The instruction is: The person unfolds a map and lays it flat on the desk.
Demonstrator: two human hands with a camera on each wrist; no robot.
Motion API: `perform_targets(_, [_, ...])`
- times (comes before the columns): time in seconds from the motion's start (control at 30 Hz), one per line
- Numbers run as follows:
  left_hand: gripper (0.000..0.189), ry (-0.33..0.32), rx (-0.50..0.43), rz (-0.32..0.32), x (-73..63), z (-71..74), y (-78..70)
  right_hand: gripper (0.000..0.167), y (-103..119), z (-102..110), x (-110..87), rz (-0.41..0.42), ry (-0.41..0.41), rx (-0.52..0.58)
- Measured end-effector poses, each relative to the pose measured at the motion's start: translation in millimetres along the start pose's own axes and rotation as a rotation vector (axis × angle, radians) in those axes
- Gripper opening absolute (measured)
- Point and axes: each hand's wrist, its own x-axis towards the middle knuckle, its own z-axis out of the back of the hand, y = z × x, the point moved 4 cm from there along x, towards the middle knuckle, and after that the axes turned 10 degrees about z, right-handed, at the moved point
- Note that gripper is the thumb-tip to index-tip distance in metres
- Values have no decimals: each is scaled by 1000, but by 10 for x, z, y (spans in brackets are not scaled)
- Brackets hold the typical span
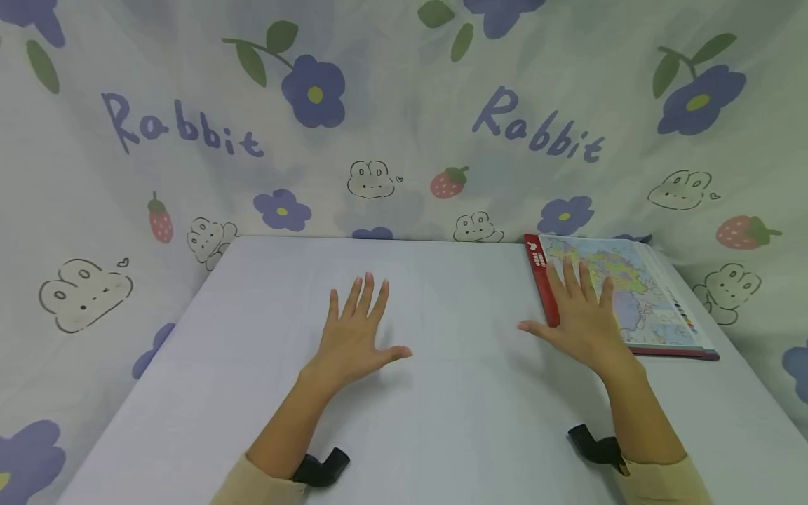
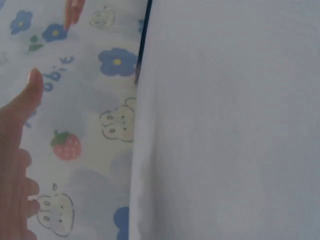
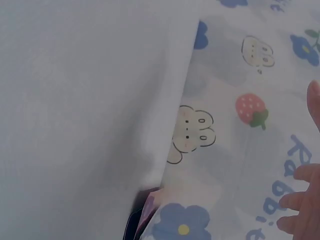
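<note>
My left hand (image 1: pixel 351 341) is held over the white table with its fingers straight and spread, holding nothing. To the right, my right hand (image 1: pixel 583 322) is likewise spread, thumb pointing left, with nothing in it. Its fingers overlap the near left part of a flat map (image 1: pixel 656 308) in the head view. The map has a red strip along its left side and lies at the table's back right, with other flat sheets showing under its edges. In the left wrist view the left thumb (image 2: pixel 31 95) stands out from the fingers; the right wrist view shows right fingertips (image 3: pixel 295 200).
The white table (image 1: pixel 442 421) reaches back to a hanging curtain (image 1: pixel 404 91) printed with flowers, rabbits and strawberries. Black camera mounts, one at the left wrist (image 1: pixel 323 468) and one at the right (image 1: pixel 593 447), stick out by the beige sleeves.
</note>
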Motion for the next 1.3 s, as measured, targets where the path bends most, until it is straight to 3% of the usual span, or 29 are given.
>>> perform_targets(0.33, [107, -14, 25, -38, 43, -17, -137, 109, -164, 35, -119, -23, -36, 9])
perform_targets(0.8, [108, -2, 35, -80, 141, -81, -322, 108, -381, 28, -224, -66, -23, -14])
perform_targets(1.3, [107, -5, 44, -140, 201, -155, -540, 108, -498, 18, -309, -84, -47, -14])
